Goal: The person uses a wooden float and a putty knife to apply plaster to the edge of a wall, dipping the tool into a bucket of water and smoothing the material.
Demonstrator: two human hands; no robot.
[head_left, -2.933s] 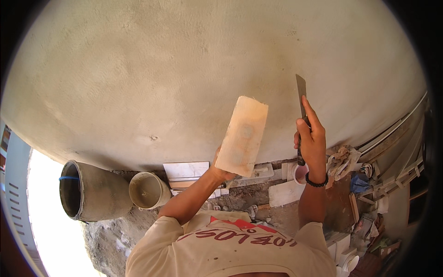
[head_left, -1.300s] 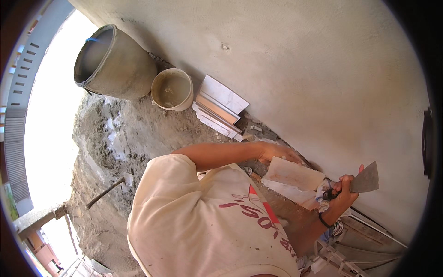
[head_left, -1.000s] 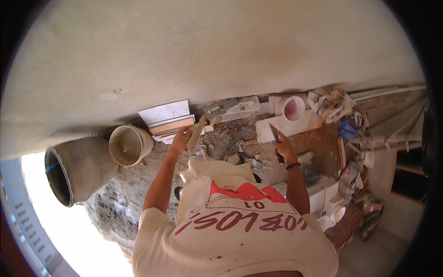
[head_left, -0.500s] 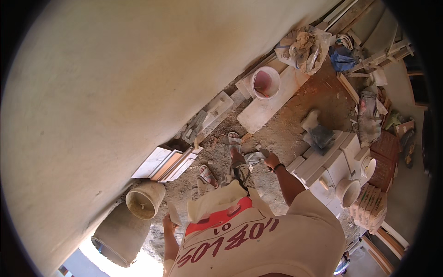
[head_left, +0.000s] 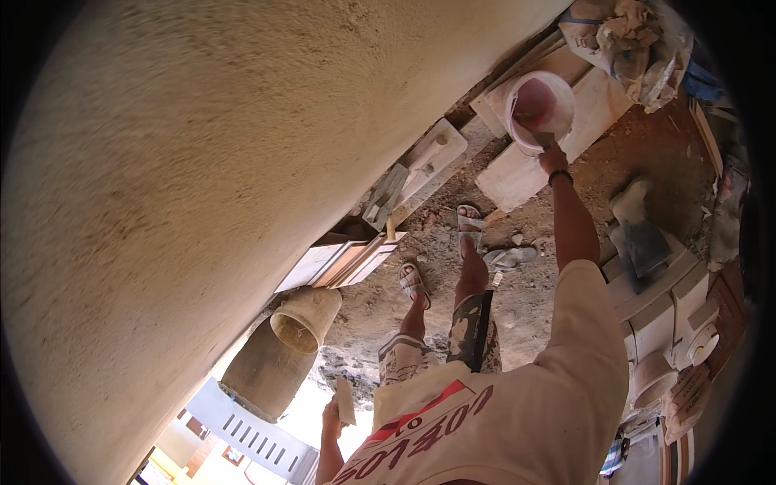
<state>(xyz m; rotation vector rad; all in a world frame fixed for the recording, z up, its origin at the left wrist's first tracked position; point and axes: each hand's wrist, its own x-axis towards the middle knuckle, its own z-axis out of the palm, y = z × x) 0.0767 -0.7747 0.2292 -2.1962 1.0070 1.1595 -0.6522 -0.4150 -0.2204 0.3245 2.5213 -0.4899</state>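
Note:
My right hand [head_left: 553, 158] is closed around a putty knife, its grey blade [head_left: 544, 139] at the near rim of a white bucket [head_left: 566, 133]. Pinkish-red material [head_left: 535, 103] lies inside the bucket, which stands on a pale board [head_left: 598, 109] by the wall. Low at my left side, my left hand [head_left: 331, 420] grips a pale, flat rectangular blade [head_left: 346, 402] by its edge. The handle of the putty knife is hidden in my fist.
The plastered wall [head_left: 226, 145] runs along my left. Against it are leaning boards [head_left: 343, 263], a tray [head_left: 436, 158] and a dirty bucket [head_left: 311, 319]. A stuffed sack [head_left: 626, 40] sits beyond the white bucket. Stacked blocks [head_left: 655, 315] stand on my right; a loose slipper [head_left: 511, 259] lies on rubble.
My right hand has reached forward with the putty knife from beside my leg to the white bucket. My view has shifted, with the wall nearer. The left hand still holds its blade.

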